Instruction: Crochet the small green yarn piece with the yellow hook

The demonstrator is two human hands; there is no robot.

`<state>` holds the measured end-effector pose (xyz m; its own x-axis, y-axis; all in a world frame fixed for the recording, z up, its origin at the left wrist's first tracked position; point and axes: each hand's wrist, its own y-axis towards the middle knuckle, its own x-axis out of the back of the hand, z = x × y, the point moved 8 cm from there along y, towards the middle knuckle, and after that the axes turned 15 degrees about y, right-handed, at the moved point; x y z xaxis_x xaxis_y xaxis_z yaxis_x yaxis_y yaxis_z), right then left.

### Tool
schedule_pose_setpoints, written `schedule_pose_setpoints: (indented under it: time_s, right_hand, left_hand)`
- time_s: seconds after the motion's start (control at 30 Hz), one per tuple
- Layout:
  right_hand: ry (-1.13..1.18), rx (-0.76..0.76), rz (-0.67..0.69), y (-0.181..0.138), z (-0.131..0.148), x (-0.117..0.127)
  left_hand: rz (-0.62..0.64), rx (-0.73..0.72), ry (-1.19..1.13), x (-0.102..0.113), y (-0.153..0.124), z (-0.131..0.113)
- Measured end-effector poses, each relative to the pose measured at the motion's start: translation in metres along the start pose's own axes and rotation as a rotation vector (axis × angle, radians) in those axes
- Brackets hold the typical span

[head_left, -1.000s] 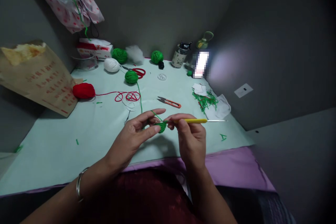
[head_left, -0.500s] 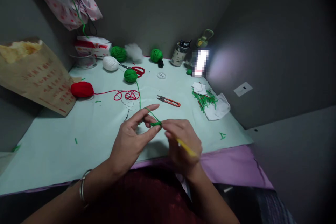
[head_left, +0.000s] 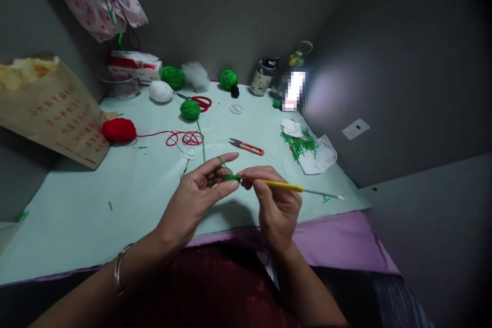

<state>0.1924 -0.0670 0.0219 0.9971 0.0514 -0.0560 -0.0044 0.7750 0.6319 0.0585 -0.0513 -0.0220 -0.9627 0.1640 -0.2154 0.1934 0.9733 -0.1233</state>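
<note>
Pinched between the thumb and fingers of my left hand (head_left: pixel 196 197) is a small green crochet piece (head_left: pixel 232 178). Green yarn (head_left: pixel 203 141) loops over my raised left index finger and runs back to a small green yarn ball (head_left: pixel 190 109). My right hand (head_left: pixel 279 205) grips a crochet hook (head_left: pixel 284 185) by its yellow handle. One metal end of the hook meets the green piece; the other sticks out to the right. Just beyond my hands lie orange-handled thread snips (head_left: pixel 246 146).
Red yarn (head_left: pixel 119 129) trails loose strands at left beside a paper bag (head_left: pixel 65 113). Red-handled scissors (head_left: pixel 202 102), a white yarn ball (head_left: pixel 160 91) and a patterned cup (head_left: pixel 262 79) stand farther back. Green yarn scraps (head_left: pixel 298 143) lie on white paper at right, near a glowing screen (head_left: pixel 295 91).
My right hand has turned, swinging the hook's handle from pointing down toward me to nearly level, pointing right. My left hand keeps hold of the green piece, almost in place.
</note>
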Motion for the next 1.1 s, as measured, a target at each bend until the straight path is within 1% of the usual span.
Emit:
schedule_pose_setpoints:
  time_s: [0.07, 0.1, 0.13, 0.17, 0.23, 0.3, 0.33, 0.4, 0.43, 0.5, 0.6, 0.67, 0.73, 0.83, 0.93, 0.97, 1.03, 1.1]
  right_hand:
    - [-0.211, 0.156, 0.066, -0.005, 0.012, -0.006]
    - [-0.3, 0.232, 0.095, -0.008, 0.017, -0.009]
    - [-0.349, 0.277, 0.109, -0.009, 0.019, -0.01]
    - [-0.346, 0.279, 0.095, -0.009, 0.02, -0.008]
    - [-0.199, 0.177, -0.004, -0.004, 0.013, 0.005]
    - [0.024, 0.023, -0.109, 0.001, 0.001, 0.016]
    - [0.115, -0.037, -0.125, 0.003, -0.004, 0.017]
    - [0.205, -0.106, -0.092, 0.004, -0.01, 0.012]
    - [0.211, -0.127, -0.067, 0.005, -0.012, 0.009]
    - [0.214, -0.164, -0.068, 0.004, -0.016, 0.009]
    - [0.317, -0.248, -0.126, 0.002, -0.027, 0.015]
    - [0.401, -0.29, -0.13, 0.002, -0.032, 0.016]
    - [0.444, -0.298, -0.118, 0.003, -0.032, 0.016]
    - [0.396, -0.248, -0.101, 0.004, -0.023, 0.016]
    - [0.178, -0.152, -0.037, 0.004, -0.009, 0.013]
    - [0.076, -0.091, 0.006, 0.003, -0.002, 0.01]
    - [-0.148, 0.099, 0.108, 0.0, 0.012, 0.0]
    - [-0.372, 0.325, 0.174, -0.008, 0.023, -0.011]
  left_hand:
    - [-0.022, 0.015, -0.056, 0.001, 0.001, 0.002]
    - [0.002, 0.051, -0.108, -0.001, 0.002, 0.005]
    - [0.042, 0.102, -0.163, -0.004, 0.003, 0.009]
    - [0.079, 0.149, -0.21, -0.006, 0.004, 0.011]
    - [0.113, 0.199, -0.26, -0.006, 0.004, 0.014]
    - [0.079, 0.178, -0.23, -0.001, 0.005, 0.012]
    - [0.057, 0.151, -0.185, 0.002, 0.006, 0.01]
    - [0.045, 0.092, -0.065, 0.003, 0.005, 0.006]
    - [0.048, 0.061, -0.007, 0.003, 0.004, 0.004]
    - [0.062, 0.021, 0.074, 0.001, 0.003, 0.001]
    - [0.064, 0.006, 0.111, 0.001, 0.001, 0.0]
    - [0.06, 0.001, 0.114, 0.003, 0.002, -0.001]
    - [0.058, -0.001, 0.115, 0.004, 0.002, -0.001]
    - [0.047, -0.02, 0.146, 0.007, 0.003, -0.003]
    - [-0.001, -0.058, 0.247, 0.01, 0.002, -0.007]
    - [-0.034, -0.074, 0.293, 0.012, 0.001, -0.008]
    - [-0.108, -0.11, 0.357, 0.013, -0.001, -0.011]
    - [-0.133, -0.121, 0.311, 0.011, -0.002, -0.01]
